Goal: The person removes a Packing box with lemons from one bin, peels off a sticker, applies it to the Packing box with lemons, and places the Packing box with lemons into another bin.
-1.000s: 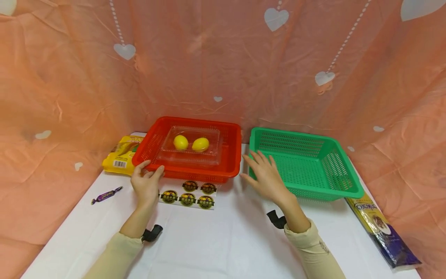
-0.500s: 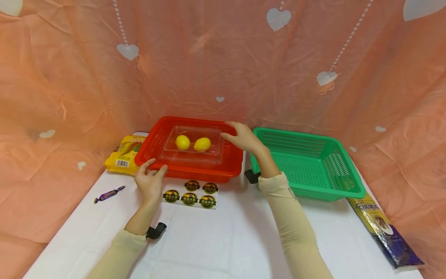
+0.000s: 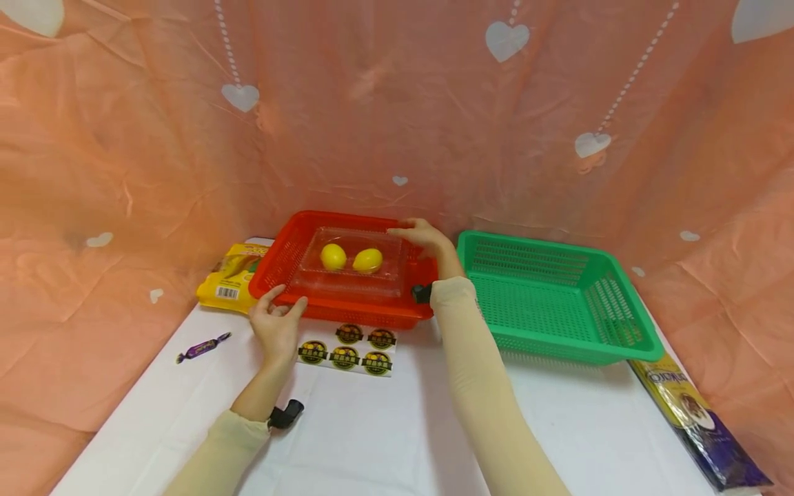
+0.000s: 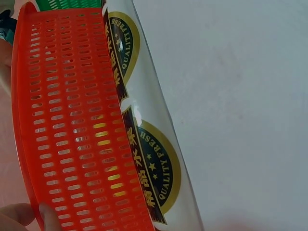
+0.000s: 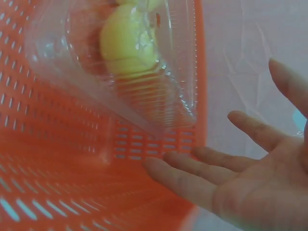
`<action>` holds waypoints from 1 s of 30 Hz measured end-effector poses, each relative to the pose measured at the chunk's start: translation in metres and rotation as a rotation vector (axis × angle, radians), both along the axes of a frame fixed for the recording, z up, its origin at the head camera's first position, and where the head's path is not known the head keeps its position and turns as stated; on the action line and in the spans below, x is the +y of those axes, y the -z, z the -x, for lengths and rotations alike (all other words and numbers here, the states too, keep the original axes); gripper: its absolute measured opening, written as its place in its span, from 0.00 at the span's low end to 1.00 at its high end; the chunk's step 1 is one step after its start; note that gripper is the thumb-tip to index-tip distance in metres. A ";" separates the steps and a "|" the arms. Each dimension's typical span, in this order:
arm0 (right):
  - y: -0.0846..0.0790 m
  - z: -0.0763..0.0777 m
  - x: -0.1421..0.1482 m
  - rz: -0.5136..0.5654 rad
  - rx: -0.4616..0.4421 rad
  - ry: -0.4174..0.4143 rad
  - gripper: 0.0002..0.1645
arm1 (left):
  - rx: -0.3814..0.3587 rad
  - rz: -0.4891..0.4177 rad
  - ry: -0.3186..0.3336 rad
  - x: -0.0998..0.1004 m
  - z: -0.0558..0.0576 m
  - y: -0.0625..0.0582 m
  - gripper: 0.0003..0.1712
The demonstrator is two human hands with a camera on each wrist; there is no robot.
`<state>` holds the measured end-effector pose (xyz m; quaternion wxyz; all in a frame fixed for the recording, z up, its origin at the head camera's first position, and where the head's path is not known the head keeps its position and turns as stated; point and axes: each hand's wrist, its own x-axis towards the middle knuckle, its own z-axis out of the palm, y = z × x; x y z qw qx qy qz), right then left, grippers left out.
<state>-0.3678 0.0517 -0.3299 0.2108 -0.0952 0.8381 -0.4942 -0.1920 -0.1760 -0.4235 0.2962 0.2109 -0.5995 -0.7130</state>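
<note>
A red plastic basket stands at the back left of the table. My left hand pinches its near left rim between thumb and fingers; in the left wrist view the thumb lies against the slotted wall. Inside the basket is a clear plastic box with two yellow lemons in it. My right hand reaches over the basket's far right corner. Its fingers are spread and hold nothing in the right wrist view, with the fingertips close to the box's corner.
Right of the red basket stands a green basket. A sticker sheet lies in front of the red basket, partly under it. Around these lie a yellow bag, a purple wrapped candy and a long yellow and purple packet. A pink curtain hangs behind.
My right hand has moved from beside the green basket's left rim, leftward and away, over the red basket's far right corner. The left hand has stayed at the rim.
</note>
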 end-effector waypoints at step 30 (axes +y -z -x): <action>0.040 0.000 -0.002 0.124 -0.227 -0.011 0.51 | -0.005 -0.001 0.007 0.003 0.001 0.002 0.28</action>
